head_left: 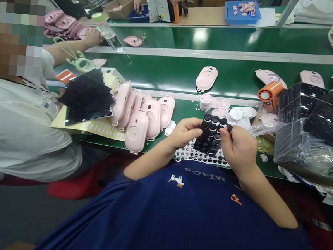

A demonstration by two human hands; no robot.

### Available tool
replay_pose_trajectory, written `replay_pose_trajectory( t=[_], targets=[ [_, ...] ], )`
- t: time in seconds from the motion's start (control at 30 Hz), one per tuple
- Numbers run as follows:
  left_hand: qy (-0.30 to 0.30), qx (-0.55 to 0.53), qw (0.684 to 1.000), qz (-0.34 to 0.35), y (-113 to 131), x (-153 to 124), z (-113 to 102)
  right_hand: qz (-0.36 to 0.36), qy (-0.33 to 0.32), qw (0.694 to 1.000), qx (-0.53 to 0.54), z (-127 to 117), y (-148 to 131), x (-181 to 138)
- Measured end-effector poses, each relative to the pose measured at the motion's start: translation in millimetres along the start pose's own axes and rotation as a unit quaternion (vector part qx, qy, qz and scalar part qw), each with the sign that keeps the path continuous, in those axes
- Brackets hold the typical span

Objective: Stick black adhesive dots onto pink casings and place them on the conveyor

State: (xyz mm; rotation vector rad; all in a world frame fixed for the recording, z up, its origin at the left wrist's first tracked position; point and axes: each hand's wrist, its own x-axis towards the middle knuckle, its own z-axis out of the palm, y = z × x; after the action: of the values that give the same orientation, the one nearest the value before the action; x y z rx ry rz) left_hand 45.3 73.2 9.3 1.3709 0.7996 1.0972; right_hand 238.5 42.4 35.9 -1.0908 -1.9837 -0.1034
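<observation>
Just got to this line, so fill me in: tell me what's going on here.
A person holds a black sheet of round pads in both hands: the left hand grips its left side, and the right hand pinches its upper right corner. A white sheet with black dots lies below on the green conveyor belt, beside pink plastic housings. A co-worker's hand reaches across the next belt.

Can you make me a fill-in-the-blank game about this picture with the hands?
The sheet held by the left hand and right hand is ____.
The plastic cases lying left of the hands are ____.
The belt beyond the hands is ____.
The tray far ahead is ____.

Missing words: black, pink, green, blue.
</observation>
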Motion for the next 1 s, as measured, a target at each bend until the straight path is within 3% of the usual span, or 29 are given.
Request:
replay_pose_trajectory(
  t=[0.13, 0.23, 0.37, 0.47, 0.57, 0.7, 0.8, 0.87, 1.0],
  targets=[
    [0.034, 0.072, 0.996, -0.035, 3, -1, 1, 0.001, -0.016, 1.0, -0.001, 3, 3, -2],
    [0.041, 0.033, 0.997, -0.056, 1, 0, 1, -0.035, -0.02, 0.999, -0.013, 3, 0, -2],
    [0.042, 0.063, 0.997, -0.035, -1, 1, -1, -0.059, -0.002, 0.998, -0.032, 0, -6, 0],
    [0.057, 0.161, 0.985, -0.017, 2, 1, 0, -0.132, -0.012, 0.99, -0.049, 0, -14, -1],
    [0.043, 0.156, 0.986, -0.029, 5, 0, 1, -0.171, -0.014, 0.985, -0.021, 0, -17, -2],
    [0.008, -0.011, 0.999, -0.034, 2, -1, 1, -0.035, 0.027, 0.999, 0.029, 2, -1, 0],
    [-0.038, -0.06, 0.994, -0.078, -1, -2, 4, 0.032, 0.035, 0.998, 0.049, 5, 10, 2],
    [-0.007, -0.049, 0.995, -0.091, -2, -3, 7, 0.058, 0.015, 0.995, 0.084, 8, 11, 2],
    [0.076, -0.022, 0.996, -0.052, -3, -5, 11, 0.153, -0.061, 0.968, 0.191, 13, 6, -3]
  ],
)
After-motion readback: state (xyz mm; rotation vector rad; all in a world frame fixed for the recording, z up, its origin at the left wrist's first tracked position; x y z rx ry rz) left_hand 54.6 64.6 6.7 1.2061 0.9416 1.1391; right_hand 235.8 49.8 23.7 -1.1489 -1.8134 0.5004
